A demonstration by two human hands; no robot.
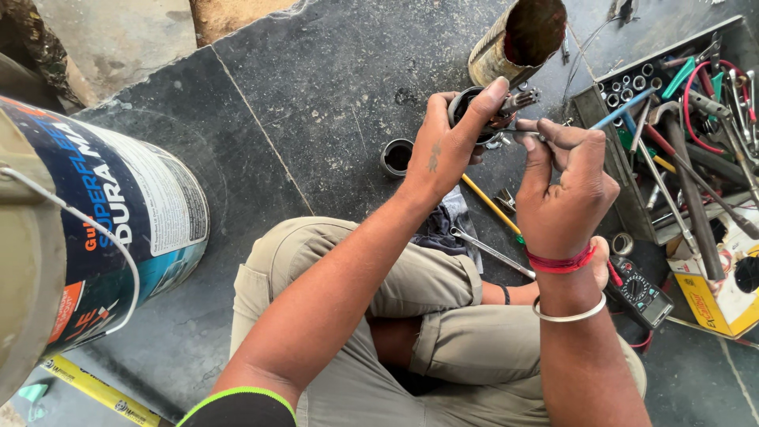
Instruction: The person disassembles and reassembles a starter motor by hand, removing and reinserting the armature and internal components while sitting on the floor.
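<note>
A: Between both hands, up front: small dark cylindrical motor part [484, 111] with a splined shaft end [519, 100] poking out right. Gripped by left hand [451, 146], fingers wrapped round the housing, thumb pressed over the top rim. Closed tight on it, no gap visible.

B: Right hand?

A: Right hand [563, 186] pinched narrow on a thin metal tool [528, 133], tip meeting the part's right side just under the shaft. Looks like prying or picking at a clip or ring there; exact contact point too small to tell.

B: Tips for doing it well?

A: Keep the left grip firm, part steady, thumb clear of the tool tip. Keep the tool shallow, short controlled strokes, pressure away from the left fingers. Slip risk judged real: round housing, thin tool.

B: Nearby stuff?

A: Below the right hand: yellow-handled screwdriver [490, 204] and a spanner [490, 251] on the dark floor, beside a dark rag [439, 229]. Left of the left hand: small metal ring cup [396, 156]. Above the hands: rusty tin can [518, 39]. Right of the right hand: open toolbox [672, 134] full of sockets and tools. Below right wrist: multimeter [639, 292]. Far left: big paint bucket [103, 229].
</note>
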